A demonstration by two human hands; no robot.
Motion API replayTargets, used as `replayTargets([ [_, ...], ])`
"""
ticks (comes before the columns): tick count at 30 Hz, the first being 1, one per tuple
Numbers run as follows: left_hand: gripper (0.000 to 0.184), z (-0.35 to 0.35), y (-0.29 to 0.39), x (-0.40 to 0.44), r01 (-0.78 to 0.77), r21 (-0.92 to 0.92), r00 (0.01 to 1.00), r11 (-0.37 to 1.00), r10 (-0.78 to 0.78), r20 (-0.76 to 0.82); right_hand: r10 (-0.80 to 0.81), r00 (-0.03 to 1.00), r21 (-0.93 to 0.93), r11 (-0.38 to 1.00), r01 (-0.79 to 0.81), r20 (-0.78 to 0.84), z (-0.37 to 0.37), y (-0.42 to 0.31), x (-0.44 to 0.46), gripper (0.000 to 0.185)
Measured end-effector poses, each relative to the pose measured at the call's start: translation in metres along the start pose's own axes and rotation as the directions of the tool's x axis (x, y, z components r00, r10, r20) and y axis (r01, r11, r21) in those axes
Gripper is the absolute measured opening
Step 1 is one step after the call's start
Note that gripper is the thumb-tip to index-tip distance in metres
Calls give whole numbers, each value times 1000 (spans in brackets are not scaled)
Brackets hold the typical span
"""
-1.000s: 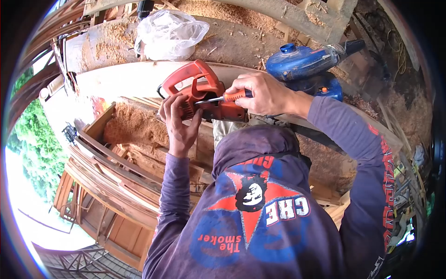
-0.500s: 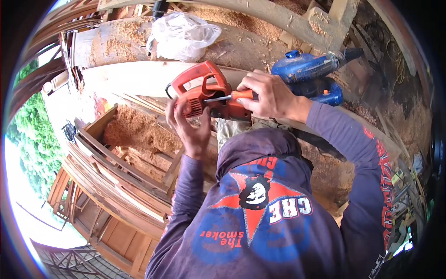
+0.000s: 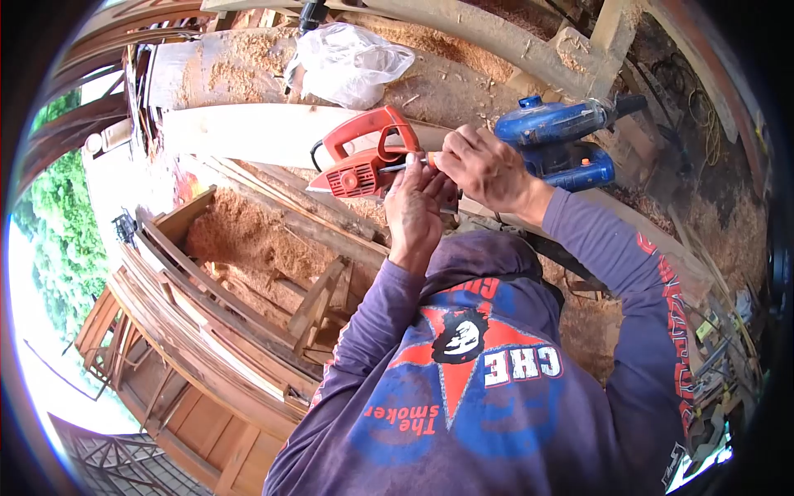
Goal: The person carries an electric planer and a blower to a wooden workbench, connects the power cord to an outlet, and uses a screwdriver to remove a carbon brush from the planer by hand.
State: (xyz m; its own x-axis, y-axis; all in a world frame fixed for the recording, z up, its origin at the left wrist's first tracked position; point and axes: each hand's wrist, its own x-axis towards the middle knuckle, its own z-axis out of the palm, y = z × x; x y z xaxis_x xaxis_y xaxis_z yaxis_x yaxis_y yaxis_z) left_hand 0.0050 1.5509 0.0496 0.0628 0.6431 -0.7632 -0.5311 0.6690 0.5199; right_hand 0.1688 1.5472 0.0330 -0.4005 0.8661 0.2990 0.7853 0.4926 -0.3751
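A red electric hand planer (image 3: 357, 175) lies across the edge of a pale plank, its handle loop toward the far side. My right hand (image 3: 490, 172) is closed around the orange handle of a screwdriver (image 3: 432, 160), whose metal shaft points left at the planer's body. My left hand (image 3: 413, 213) is in front of the planer, its fingers closed at the screwdriver's shaft close to the handle. Those fingers cover part of the planer's side. Whether the tip touches a screw is too small to tell.
A blue blower (image 3: 550, 124) stands right of my right hand. Behind the planer, a clear plastic bag (image 3: 347, 64) lies on a dusty board. Wood shavings (image 3: 236, 231) fill a frame at left, beside stacked wooden strips (image 3: 207, 331). A pale plank (image 3: 240, 136) runs under the planer.
My left hand has left the planer's left end and moved right to the screwdriver's shaft. The planer has turned slightly, and my right hand has shifted a little right.
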Motion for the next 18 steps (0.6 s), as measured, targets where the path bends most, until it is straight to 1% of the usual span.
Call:
replayTargets([
  [1, 26, -2, -2, 3, -50, -31, 998, 998, 50, -25, -9, 999, -56, 998, 7, -35, 1, -2, -1, 14],
  [2, 26, -3, -2, 7, -54, -28, 998, 998, 53, -20, -9, 999, -60, 998, 6, -41, 1, -1, -1, 14],
  [4, 23, -7, -4, 12, -60, -82, 998, 995, 59, -16, 54, 991, 113, 993, -40, -121, -4, 3, 2, 18],
  [5, 22, -17, -1, 16, -24, -60, 997, 998, 29, 74, 55, 991, 112, 993, -41, -123, -9, 9, 0, 18],
  [6, 22, -16, -2, 16, -25, -59, 997, 998, 30, 76, 349, 931, 257, 895, -365, 107, -21, 16, 0, 23],
  [7, 24, -14, -3, 16, -30, -85, 998, 996, 34, 47, 558, 747, 310, 683, -661, 362, -27, 21, 0, 29],
  [8, 27, -13, -4, 15, -33, -111, 999, 993, 35, 19, 560, 746, 309, 683, -662, 360, -26, 26, 1, 29],
  [9, 27, -12, -6, 13, -28, -106, 999, 994, 30, 25, 527, 719, 382, 615, -690, 453, -25, 32, 0, 32],
  [10, 29, -11, -6, 10, -45, -123, 996, 991, 54, 74, 484, 692, 443, 536, -719, 537, -25, 36, -2, 36],
  [11, 32, -12, -6, 8, -59, -141, 990, 988, 76, 120, 495, 686, 440, 530, -725, 533, -24, 35, -8, 36],
  [12, 32, -13, -7, 10, -52, -137, 990, 989, 70, 125, 506, 734, 497, 541, -679, 453, -22, 32, -14, 32],
  [14, 36, -19, -6, 14, -29, -159, 996, 987, 43, 84, 500, 820, 597, 578, -556, 280, -19, 25, -19, 27],
  [15, 33, -14, -5, 11, -30, -149, 998, 988, 37, 45, 488, 781, 590, 520, -618, 389, -30, 21, -14, 30],
  [16, 33, -13, -6, 12, -39, -152, 998, 988, 46, 42, 481, 787, 593, 524, -612, 387, -27, 18, -15, 30],
  [18, 30, -11, -7, 14, -77, -99, 996, 992, 73, -44, 507, 825, 637, 555, -535, 251, -18, 11, -19, 32],
])
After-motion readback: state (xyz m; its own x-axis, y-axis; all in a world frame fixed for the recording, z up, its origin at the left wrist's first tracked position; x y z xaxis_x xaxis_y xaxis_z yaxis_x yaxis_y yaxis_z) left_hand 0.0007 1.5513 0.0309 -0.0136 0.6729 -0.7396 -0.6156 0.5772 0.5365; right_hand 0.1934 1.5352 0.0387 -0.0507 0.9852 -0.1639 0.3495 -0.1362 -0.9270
